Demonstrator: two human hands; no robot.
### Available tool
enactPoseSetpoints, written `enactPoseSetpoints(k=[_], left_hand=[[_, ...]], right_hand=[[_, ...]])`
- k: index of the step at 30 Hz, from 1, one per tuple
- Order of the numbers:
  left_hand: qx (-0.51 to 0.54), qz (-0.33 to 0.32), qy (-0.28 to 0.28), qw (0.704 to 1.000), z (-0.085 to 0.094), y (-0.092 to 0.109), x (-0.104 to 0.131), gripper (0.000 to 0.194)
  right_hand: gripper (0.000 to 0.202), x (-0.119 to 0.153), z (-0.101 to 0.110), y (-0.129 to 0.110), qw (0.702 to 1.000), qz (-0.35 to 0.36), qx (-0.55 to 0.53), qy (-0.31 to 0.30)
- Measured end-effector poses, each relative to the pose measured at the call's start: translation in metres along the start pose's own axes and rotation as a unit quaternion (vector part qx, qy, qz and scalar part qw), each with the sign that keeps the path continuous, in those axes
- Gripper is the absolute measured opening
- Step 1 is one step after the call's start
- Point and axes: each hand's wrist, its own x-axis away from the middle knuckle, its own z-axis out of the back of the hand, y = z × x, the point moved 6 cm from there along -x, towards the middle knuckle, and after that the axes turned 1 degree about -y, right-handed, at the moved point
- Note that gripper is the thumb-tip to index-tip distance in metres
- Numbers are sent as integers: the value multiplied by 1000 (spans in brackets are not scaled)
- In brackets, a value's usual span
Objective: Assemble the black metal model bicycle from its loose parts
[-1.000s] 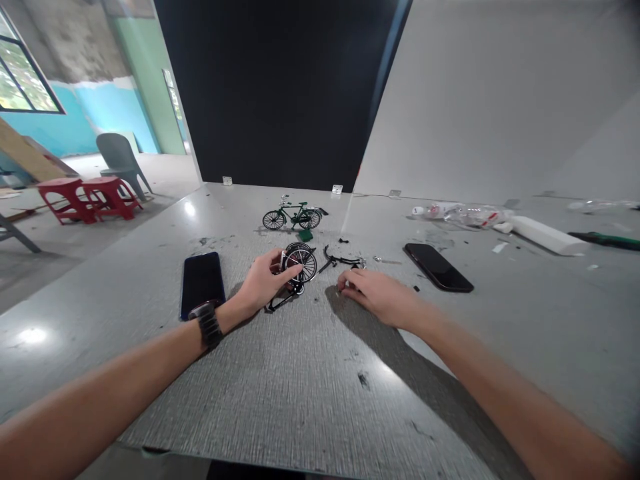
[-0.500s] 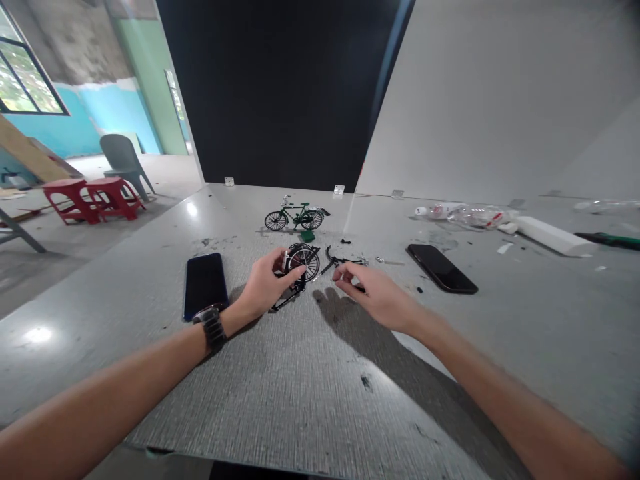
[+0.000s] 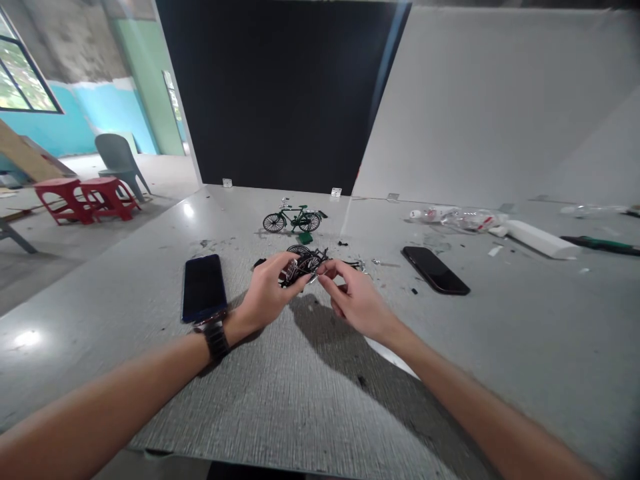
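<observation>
My left hand (image 3: pixel 267 288) is closed around a partly assembled black model bicycle (image 3: pixel 306 262), its spoked wheels showing beyond the fingers. Close against it, my right hand (image 3: pixel 354 298) pinches thumb and forefinger together at the bicycle's right side. A thin silvery bit shows between the two hands; what the right fingertips grip is too small to make out. Just behind the hands lie a green piece (image 3: pixel 305 237) and a tiny black part (image 3: pixel 343 244). Farther back stands a complete green model bicycle (image 3: pixel 293 219). Thin dark and silvery parts (image 3: pixel 359 265) rest beyond my right fingers.
One phone (image 3: pixel 203 287) lies left of my left wrist, another phone (image 3: pixel 436 270) to the right. Clear plastic wrapping (image 3: pixel 470 219), a white block (image 3: pixel 540 239) and a dark green-handled tool (image 3: pixel 603 245) lie at the back right. An upright black panel (image 3: pixel 285 93) borders the table.
My right hand has moved left and closed its fingers against the bicycle by my left hand. The black bicycle has been turned in my left hand, so its wheels now lie flatter.
</observation>
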Motion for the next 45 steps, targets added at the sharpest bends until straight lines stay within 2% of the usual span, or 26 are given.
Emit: enactPoseSetpoints(k=[11,25,29,33,38,45], left_hand=[[-43,-39,21,998,1,4,2,19],[-74,-80,3,994,-3,11,2,19],[-82,-103,12,991,-3,12,3,21],[-90,-99,7,991,-3,11,2,19],[-99,-101,3,990,-2,12,1,19],[-98,-114,-8,989,-3,11,2,21]], right_hand=[[28,2,-1,-1,1000,0,0,19],[28,6,-5,-1,994,-87,-59,25],[31,7,-9,4,990,-96,-101,22],[33,8,-10,13,988,-107,-107,26],[28,4,-7,14,990,-74,-113,39],[41,4,-11,21,985,-91,-145,30]])
